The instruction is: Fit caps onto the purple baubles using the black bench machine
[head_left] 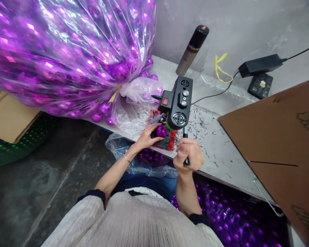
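Note:
My left hand (147,136) holds a shiny purple bauble (161,130) under the head of a small black bench machine (179,103) that stands on a red-edged base (171,140) on the grey table (221,151). Its fingers curl round the bauble's left side. My right hand (189,155) is closed in a fist round the machine's lever handle (185,137), just in front of the machine. A red switch shows on the machine's left side.
A huge clear plastic bag of purple baubles (67,51) fills the upper left. More baubles lie in a bag on my lap (149,156) and in a bin at lower right (229,212). A brown cardboard sheet (280,144), a spray can (192,48) and a power adapter (260,65) stand about.

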Demonstrator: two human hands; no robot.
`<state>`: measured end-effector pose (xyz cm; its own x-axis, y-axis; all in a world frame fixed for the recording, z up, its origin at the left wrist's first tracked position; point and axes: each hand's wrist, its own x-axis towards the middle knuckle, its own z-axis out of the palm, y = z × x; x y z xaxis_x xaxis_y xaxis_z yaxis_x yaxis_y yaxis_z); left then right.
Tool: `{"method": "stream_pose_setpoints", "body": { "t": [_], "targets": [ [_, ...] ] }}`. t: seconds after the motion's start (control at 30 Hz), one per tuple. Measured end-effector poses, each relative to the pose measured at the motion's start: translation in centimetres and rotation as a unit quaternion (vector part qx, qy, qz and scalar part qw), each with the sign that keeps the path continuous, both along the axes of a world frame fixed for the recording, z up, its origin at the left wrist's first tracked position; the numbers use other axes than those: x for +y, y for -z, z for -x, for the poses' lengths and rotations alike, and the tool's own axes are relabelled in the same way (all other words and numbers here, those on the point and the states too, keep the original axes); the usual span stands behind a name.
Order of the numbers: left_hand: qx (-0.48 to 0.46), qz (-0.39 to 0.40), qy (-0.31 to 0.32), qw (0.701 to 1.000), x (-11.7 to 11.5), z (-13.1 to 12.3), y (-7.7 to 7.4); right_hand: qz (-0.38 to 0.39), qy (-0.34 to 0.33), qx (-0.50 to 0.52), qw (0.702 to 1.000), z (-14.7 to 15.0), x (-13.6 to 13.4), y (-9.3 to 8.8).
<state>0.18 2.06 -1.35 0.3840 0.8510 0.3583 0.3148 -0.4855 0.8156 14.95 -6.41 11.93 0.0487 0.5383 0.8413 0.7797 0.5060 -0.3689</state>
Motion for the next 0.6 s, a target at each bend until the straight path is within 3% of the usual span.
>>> {"method": "stream_pose_setpoints", "body": {
  "t": [0.37,0.6],
  "targets": [
    [-0.019,-0.055,0.028,0.998,-0.21,-0.35,-0.38,-0.007,0.004,-0.001,1.0,0.07,0.05,0.03],
    [0.024,-0.008,-0.023,0.999,-0.65,-0.59,0.24,-0.002,-0.001,0.008,1.0,0.05,-0.06,0.27]
  ]
}}
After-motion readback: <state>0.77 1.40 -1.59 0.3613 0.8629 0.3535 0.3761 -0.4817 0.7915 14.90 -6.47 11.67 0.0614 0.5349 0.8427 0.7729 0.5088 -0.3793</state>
